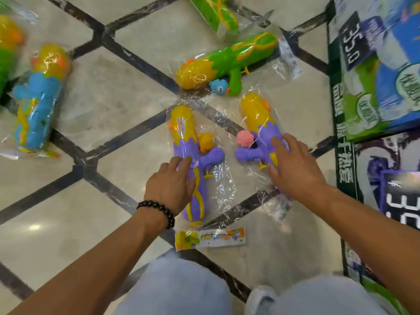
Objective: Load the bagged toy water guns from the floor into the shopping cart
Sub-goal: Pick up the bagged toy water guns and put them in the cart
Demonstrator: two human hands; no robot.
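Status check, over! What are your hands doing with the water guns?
Left hand, right hand: each open on a purple gun, left purple gun, right purple gun. Nothing lifted. Nothing blocking.

Floor [95, 92]: polished beige marble-look tile, glossy, divided by dark inlaid strips [136, 62] that run diagonally and meet at angled junctions, forming a geometric grid. A small bright light reflection [34, 227] sits on the tile at lower left. Right edge: printed display boxes [391, 71] stand on the floor, blue, green and white, with dark borders carrying characters. A dark price label [351, 47] on the upper box reads 35.0. A second box [395, 178] below it shows purple and white graphics. Lighting is even.
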